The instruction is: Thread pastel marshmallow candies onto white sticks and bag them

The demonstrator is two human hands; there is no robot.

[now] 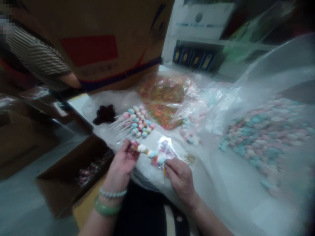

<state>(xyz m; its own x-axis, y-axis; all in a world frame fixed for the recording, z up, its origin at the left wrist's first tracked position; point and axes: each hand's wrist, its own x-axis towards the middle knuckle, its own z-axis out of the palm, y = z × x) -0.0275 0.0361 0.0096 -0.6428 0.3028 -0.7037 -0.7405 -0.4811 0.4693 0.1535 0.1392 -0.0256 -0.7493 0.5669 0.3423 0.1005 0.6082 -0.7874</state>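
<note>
A string of white, blue and orange candies [151, 153] stretches between my two hands above the plastic-covered table. My left hand [126, 157], with a bead bracelet and a green bangle on its wrist, pinches the string's left end. At the right end, the fingers of my right hand [178, 173] are closed on it. Just beyond my left hand lies a bunch of pastel candy skewers [139, 121] with white sticks pointing left. A shiny clear wrapper [167, 146] is behind the held string. Blur hides the string's fine detail.
Clear bags of orange-green candies [164, 98] and a large bag of pastel candies [265, 131] lie beyond and right. A dark object [105, 114] is near the left edge. An open carton [56, 183] stands lower left, a large carton [110, 42] behind. A person's striped sleeve [36, 55] shows upper left.
</note>
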